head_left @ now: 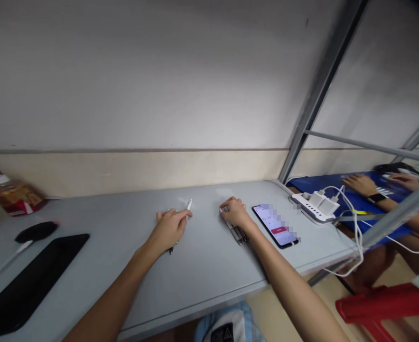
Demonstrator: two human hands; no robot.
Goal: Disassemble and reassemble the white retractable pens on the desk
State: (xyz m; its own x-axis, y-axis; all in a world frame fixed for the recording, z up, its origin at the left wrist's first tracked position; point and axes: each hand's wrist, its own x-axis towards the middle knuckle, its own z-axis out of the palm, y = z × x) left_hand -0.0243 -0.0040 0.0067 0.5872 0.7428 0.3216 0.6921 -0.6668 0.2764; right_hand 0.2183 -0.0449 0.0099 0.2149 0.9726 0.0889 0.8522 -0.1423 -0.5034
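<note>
My left hand rests low over the grey desk, its fingers closed around a slim white pen whose end sticks out past the fingertips. From under that hand pokes a small dark tip; the rest of it is hidden. To the right, my right hand has its fingers curled together at the far end of several pens with dark tips, which lie side by side. A small pale end shows at its fingertips, apparently of a pen. The palm covers part of the pens.
A lit phone lies right of my right hand, before a white power strip with plugs and cables. At left are a black slab, a dark oval object and a jar. Another person's hands are over a blue surface.
</note>
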